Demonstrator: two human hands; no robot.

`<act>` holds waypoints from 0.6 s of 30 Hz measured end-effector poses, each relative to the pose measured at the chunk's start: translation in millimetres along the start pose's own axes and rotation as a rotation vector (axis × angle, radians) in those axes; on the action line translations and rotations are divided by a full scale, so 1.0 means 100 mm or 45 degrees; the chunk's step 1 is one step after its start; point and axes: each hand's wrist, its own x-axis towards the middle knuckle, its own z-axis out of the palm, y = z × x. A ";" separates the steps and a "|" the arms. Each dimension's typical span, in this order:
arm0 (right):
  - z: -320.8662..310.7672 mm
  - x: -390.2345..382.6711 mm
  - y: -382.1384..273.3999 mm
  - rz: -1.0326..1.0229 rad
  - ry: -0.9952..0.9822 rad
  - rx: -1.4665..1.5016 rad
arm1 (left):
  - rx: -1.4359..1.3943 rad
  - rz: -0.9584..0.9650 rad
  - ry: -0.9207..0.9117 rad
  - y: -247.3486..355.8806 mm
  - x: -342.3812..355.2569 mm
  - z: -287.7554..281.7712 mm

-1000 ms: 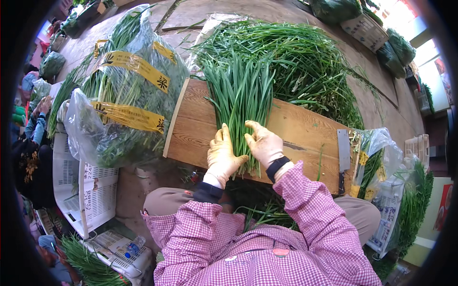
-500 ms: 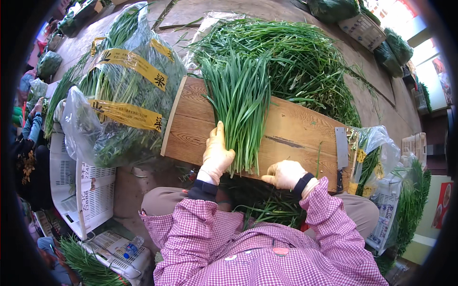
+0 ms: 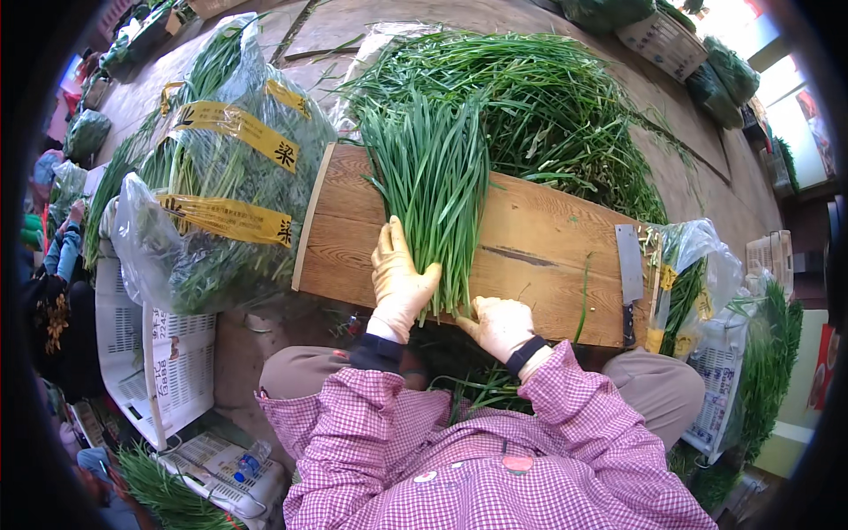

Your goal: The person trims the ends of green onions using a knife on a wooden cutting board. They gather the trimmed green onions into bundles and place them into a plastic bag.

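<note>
A bundle of long green leafy stalks [image 3: 433, 177] lies across a wooden board [image 3: 548, 265], with its pale ends at the near edge. My left hand [image 3: 397, 283], in a cream glove, rests along the bundle's left side, fingers stretched out and touching the stalks. My right hand [image 3: 499, 327], also gloved, has curled fingers beside the bundle's lower right ends; whether it grips any is hidden. A cleaver [image 3: 631, 265] with a black handle lies at the board's right end.
Bagged greens with yellow tape [image 3: 230, 230] stand left. Loose greens [image 3: 548, 97] are heaped behind the board. More bagged greens [image 3: 685, 296] stand right, white crates [image 3: 184, 389] at lower left. A person's blue sleeve [image 3: 62, 252] shows far left. Greens lie under the board.
My right hand came down from the bundle's middle toward the near edge, then moved left to its lower ends. My left hand stays along the left side, shifted slightly left.
</note>
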 end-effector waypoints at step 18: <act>-0.02 -0.16 0.09 -0.417 -0.500 0.405 | 0.261 -0.025 -0.146 0.10 -0.10 0.22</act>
